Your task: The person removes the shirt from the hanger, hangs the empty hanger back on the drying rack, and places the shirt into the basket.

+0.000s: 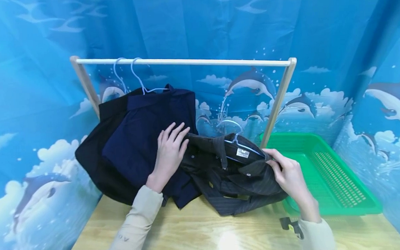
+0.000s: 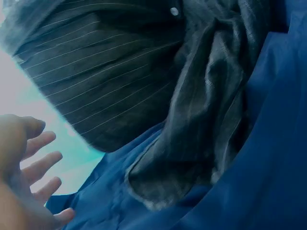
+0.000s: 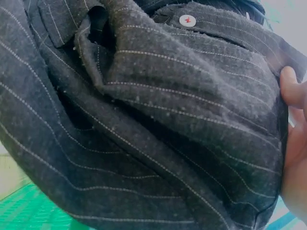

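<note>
Above the worktop [image 1: 190, 235], a pinstriped garment [image 1: 259, 183] is lying lengthwise along its hanger [image 1: 235, 139], sloping down rightward, hook pointing up. The right hand [image 1: 291, 175] is pinching its right upper corner; the left hand [image 1: 169, 155] is spreading its fingers at the left edge, gripping nothing.

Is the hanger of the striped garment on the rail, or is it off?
Off: the hanger has its hook free below the rail; the right hand grips the striped garment.
</note>
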### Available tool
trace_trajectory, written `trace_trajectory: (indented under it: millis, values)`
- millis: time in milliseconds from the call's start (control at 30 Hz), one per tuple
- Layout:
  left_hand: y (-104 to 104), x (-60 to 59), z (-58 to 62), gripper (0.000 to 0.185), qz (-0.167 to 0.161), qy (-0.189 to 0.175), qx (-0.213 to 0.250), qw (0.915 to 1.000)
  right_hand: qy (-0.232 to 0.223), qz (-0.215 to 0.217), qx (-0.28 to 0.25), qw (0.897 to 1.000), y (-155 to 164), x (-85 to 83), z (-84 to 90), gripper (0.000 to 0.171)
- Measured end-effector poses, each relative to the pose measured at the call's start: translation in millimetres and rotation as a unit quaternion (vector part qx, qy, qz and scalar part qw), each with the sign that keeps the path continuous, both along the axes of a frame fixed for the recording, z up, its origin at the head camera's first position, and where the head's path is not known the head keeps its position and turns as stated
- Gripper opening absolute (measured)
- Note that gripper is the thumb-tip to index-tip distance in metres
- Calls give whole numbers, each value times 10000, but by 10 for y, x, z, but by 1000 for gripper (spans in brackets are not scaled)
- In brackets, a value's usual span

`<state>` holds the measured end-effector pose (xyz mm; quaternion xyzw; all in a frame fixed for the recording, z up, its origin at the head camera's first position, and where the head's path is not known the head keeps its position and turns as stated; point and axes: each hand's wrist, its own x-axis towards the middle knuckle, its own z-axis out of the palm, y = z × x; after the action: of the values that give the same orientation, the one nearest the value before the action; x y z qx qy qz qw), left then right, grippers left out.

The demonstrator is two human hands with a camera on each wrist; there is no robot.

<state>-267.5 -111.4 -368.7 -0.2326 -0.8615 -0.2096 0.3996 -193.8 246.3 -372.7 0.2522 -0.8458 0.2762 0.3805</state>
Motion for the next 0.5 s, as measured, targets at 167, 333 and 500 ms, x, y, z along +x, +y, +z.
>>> trace_trajectory:
  millis: [167, 333, 500]
  values:
    - [87, -51, -127, 29, -318, -537, -81, 9980, 204, -165, -190, 9995, 28, 21, -38, 40]
    - [98, -31, -234, 13, -582, -907, 286, 9938, 477, -481, -170, 9976, 43, 9, -59, 38]
    - [89, -2, -278, 10, -777, -887, 622, 9911, 634, -668, -188, 9956, 45, -21, -41, 37]
